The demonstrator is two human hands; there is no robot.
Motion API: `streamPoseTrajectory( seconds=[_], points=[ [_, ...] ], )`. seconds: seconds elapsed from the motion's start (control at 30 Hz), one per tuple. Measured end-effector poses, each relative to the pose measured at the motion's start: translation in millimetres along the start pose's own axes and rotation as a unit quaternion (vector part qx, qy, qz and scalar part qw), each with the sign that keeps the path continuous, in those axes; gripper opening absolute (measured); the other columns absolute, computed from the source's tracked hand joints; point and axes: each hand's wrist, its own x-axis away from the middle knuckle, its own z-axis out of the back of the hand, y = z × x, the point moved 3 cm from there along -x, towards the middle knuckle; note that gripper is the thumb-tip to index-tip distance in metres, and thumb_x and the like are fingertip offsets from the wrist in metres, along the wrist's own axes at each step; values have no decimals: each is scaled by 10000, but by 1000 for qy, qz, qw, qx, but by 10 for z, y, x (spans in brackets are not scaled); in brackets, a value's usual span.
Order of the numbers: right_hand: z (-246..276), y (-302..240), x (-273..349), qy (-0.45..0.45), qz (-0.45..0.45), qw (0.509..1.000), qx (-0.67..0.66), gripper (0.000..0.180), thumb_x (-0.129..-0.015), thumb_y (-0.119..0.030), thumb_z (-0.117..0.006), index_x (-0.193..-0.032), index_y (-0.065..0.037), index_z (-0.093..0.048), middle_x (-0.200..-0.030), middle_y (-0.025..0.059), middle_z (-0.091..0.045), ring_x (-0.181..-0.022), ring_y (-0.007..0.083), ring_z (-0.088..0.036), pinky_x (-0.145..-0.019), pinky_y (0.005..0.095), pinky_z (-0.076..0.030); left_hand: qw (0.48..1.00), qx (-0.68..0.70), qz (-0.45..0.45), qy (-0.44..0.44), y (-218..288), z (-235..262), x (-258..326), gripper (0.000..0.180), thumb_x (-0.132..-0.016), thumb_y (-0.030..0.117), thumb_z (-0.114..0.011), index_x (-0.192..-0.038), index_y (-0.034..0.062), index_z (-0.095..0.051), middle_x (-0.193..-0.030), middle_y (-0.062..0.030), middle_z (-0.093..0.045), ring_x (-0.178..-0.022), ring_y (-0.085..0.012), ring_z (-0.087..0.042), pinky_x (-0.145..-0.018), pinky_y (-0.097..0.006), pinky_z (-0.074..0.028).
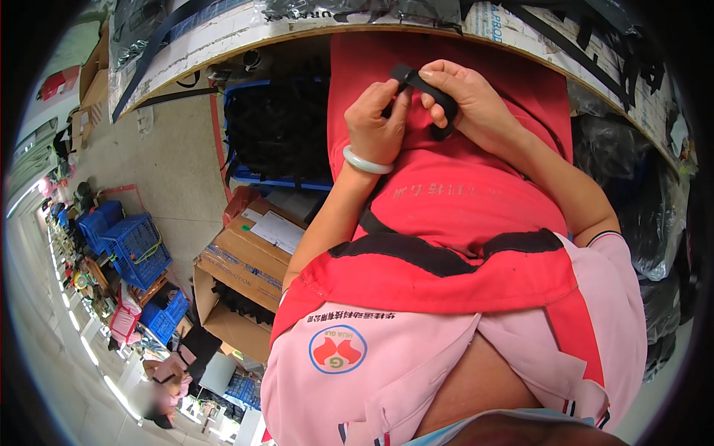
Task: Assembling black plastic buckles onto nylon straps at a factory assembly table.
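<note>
A black strap (445, 100) is stretched between my two hands, above the lap of my red apron (439, 175). Its flat end sticks up past the fingertips, and one part bends down in a loop below my right fingers. My left hand (372, 123), with a pale bangle (367, 162) at the wrist, pinches the strap between thumb and fingers. On the other side my right hand (468, 93) grips it with thumb and curled fingers. Whether a small buckle sits on the strap where the hands meet, I cannot make out.
A worktable (297, 30) with black straps and plastic lies just beyond my hands. Left of my lap stands a blue crate (242, 175) filled with black pieces, then an open cardboard box (242, 256). Dark plastic bags (647, 193) crowd the right. Farther left are blue baskets (137, 249) and a person (167, 375).
</note>
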Motion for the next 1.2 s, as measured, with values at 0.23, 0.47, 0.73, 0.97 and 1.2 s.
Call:
streamPoseTrajectory(
  seconds=[0.23,0.47,0.73,0.97,1.2],
  points=[
    [-6,-76,-2,5,2,992,124,258,-936,-242,-609,-1068,-20,-606,-740,13,-604,-611,63,-567,-574,210,-480,875,358,316,-85,-67,-41,25,246,-862,0,-582,-1102,-25,-629,-823,-46,-647,-627,-140,-608,-509,-236,-480],
    [-46,-165,125,34,352,849,392,132,-881,-123,-663,-949,-11,-647,-869,-14,-579,-766,62,-543,-674,192,-436,818,420,385,-73,-145,3,8,216,-914,115,-619,-1023,-69,-652,-818,-129,-679,-595,-166,-639,-492,-239,-516],
    [75,-268,160,-19,58,925,375,193,-878,-172,-645,-755,-35,-586,-613,-47,-484,-572,24,-392,-509,217,-309,889,343,302,-16,87,-3,-94,201,-898,86,-640,-1022,-72,-655,-830,-120,-688,-635,-159,-658,-481,-234,-513],
    [42,-270,135,15,-30,948,318,205,-889,-202,-644,-756,-58,-585,-589,-49,-486,-502,34,-410,-451,202,-301,917,305,258,-19,141,0,-97,182,-887,54,-647,-1039,-43,-672,-835,-74,-677,-635,-111,-628,-485,-216,-495],
    [198,-68,69,-86,-118,987,68,190,-930,-253,-606,-923,-63,-598,-641,-47,-504,-483,14,-428,-422,161,-323,930,271,238,-68,138,19,-58,152,-891,1,-611,-1025,-36,-673,-777,-43,-621,-581,-83,-567,-470,-200,-437]
  ],
)
